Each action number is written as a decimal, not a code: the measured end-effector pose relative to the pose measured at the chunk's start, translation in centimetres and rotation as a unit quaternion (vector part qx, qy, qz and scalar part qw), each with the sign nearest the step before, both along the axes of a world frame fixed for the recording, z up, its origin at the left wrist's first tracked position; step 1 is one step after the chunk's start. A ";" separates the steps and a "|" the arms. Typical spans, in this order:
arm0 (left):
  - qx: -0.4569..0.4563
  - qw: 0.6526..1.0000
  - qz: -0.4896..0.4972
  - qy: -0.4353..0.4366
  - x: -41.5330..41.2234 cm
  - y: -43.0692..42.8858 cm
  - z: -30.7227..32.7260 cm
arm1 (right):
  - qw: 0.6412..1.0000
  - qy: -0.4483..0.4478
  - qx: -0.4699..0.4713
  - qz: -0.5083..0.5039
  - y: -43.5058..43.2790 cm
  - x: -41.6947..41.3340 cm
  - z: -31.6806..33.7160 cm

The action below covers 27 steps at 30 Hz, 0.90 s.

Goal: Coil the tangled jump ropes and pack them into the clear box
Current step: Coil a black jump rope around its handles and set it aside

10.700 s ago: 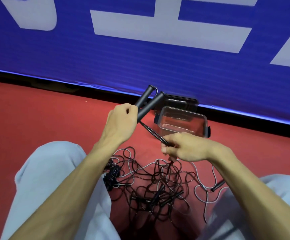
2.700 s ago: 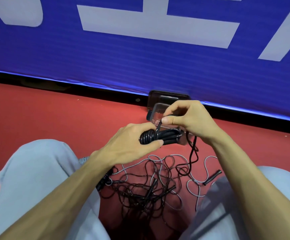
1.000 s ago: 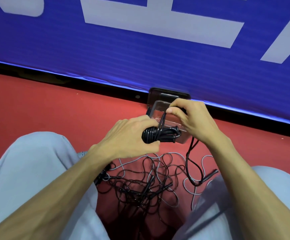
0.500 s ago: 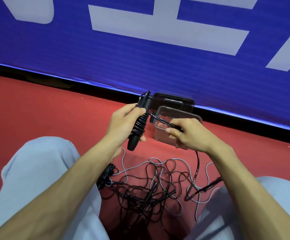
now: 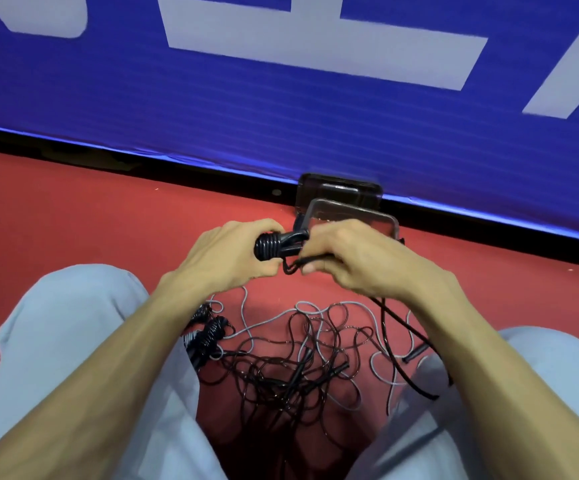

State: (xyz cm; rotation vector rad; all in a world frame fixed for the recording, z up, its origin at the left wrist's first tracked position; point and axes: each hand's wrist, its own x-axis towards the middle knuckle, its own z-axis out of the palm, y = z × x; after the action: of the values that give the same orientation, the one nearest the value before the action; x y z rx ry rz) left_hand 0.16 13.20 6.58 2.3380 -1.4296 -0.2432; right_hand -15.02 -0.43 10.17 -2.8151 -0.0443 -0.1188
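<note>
The trouser legs [image 5: 73, 358] fill the bottom of the view. Between them, at six o'clock, the tangle of jump ropes [image 5: 298, 372] lies on the red floor [image 5: 73, 216], black and grey cords interlaced with handles caught among them. At nine o'clock of the tangle, against the left thigh, lies a wound black bundle [image 5: 208, 336].

Above centre, the left hand [image 5: 225, 261] has its fingers curled round a pair of wrapped handles [image 5: 270, 245]. At three o'clock of these and almost touching, the right hand [image 5: 360, 261] pinches the black cord [image 5: 293, 268], whose slack drops to the floor at five o'clock.

Judgement: the step in hand is winding this rope round its own handles, with slack unwound. The next move calls for steady tension, turns laid side by side and the end secured.

The clear box [image 5: 350, 206] stands open at twelve o'clock, just beyond the hands. Its contents cannot be told. Its lid [image 5: 340, 188] stands behind it at the foot of the blue banner [image 5: 281, 109].
</note>
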 end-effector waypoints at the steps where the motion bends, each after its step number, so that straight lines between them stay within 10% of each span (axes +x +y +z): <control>1: 0.014 0.999 -0.030 -0.003 -0.4 0.0 0.0 | 1.000 -0.017 0.006 -0.002 -0.2 -0.1 -0.1; 14: -0.020 0.995 -0.097 -0.021 -2.6 0.4 0.9 | 0.949 -0.157 0.212 -0.171 -1.4 -0.2 -0.5; 20: -0.163 0.921 -0.090 0.341 -1.6 0.5 2.1 | 0.925 -0.240 0.214 -0.203 -1.9 0.5 -1.1; 27: -0.234 0.819 -0.004 0.523 -2.3 -0.3 2.0 | 0.959 -0.107 0.137 -0.223 -2.4 0.6 -2.4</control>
State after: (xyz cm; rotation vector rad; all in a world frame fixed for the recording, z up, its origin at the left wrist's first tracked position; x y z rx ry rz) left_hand -2.14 12.89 8.57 1.3570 -0.7806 -0.8935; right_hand -14.38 -2.85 7.74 -2.4754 0.5192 -0.4922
